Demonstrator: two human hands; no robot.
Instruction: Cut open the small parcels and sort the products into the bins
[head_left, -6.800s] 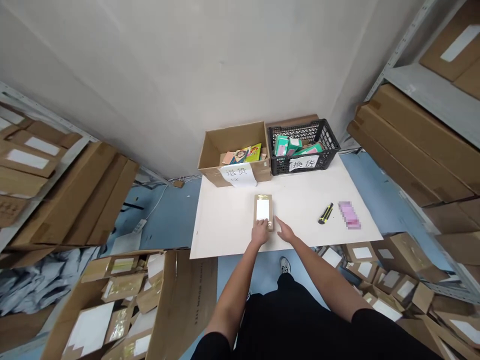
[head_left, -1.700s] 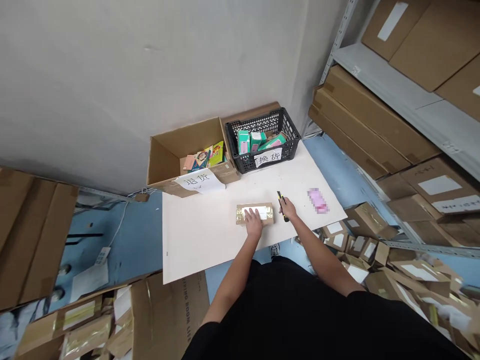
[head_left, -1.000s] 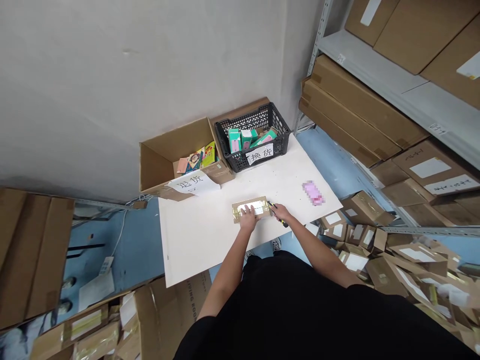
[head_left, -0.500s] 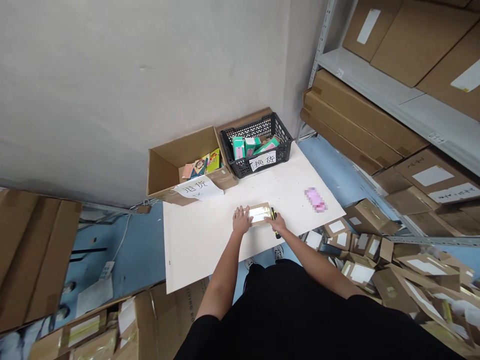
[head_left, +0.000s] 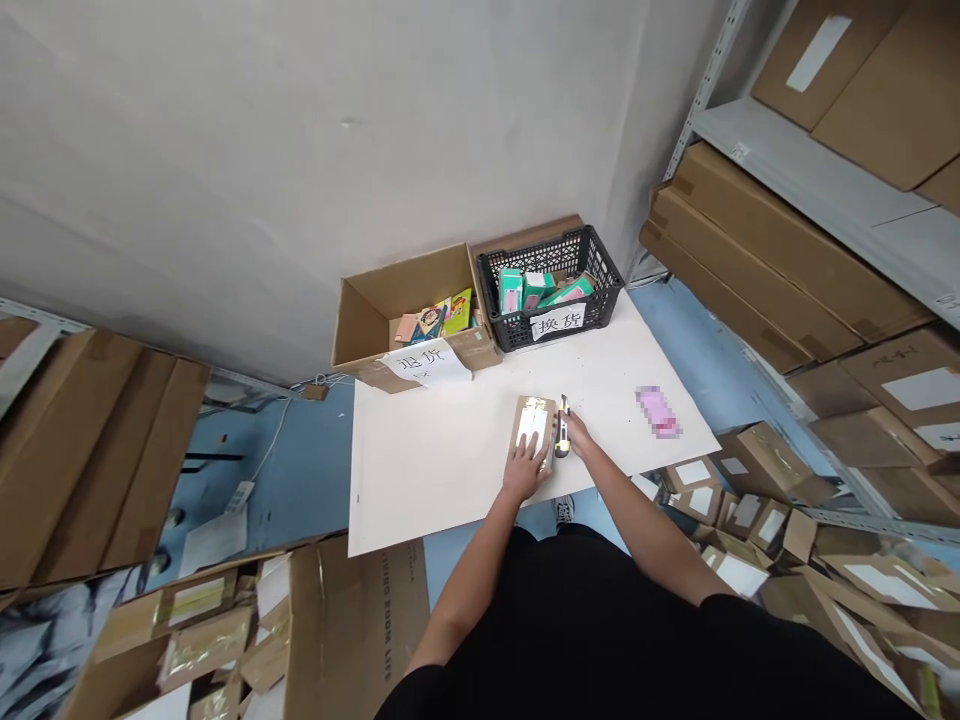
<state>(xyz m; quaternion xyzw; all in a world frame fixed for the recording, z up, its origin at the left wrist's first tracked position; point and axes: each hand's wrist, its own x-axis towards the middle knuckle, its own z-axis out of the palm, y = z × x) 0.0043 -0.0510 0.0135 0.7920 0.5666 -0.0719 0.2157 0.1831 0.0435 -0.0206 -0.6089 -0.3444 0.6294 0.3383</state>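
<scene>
A small cardboard box [head_left: 523, 412] with a white label and shiny tape lies lengthwise on the white table [head_left: 427, 460]. My left hand [head_left: 526, 468] grips its near end, fingers spread over the label and thumb by the right edge. Wrapped in my right hand [head_left: 577, 432] is a yellow-and-black utility knife [head_left: 563, 437], held upright along the box's right side. Whether its blade is out is too small to tell, and so is whether it touches the box.
Behind stand an open carton [head_left: 367, 345] of booklets with a paper sign and a black plastic basket [head_left: 517, 335] of green boxes. A blurred pink item [head_left: 658, 411] lies to the right. Piled parcels [head_left: 780, 465] and shelving [head_left: 810, 165] flank the right; another carton [head_left: 345, 620] sits front left.
The small box has turned from crosswise to lengthwise. My left hand has moved from its left end to its near end, and the knife now stands beside it. The view has shifted left.
</scene>
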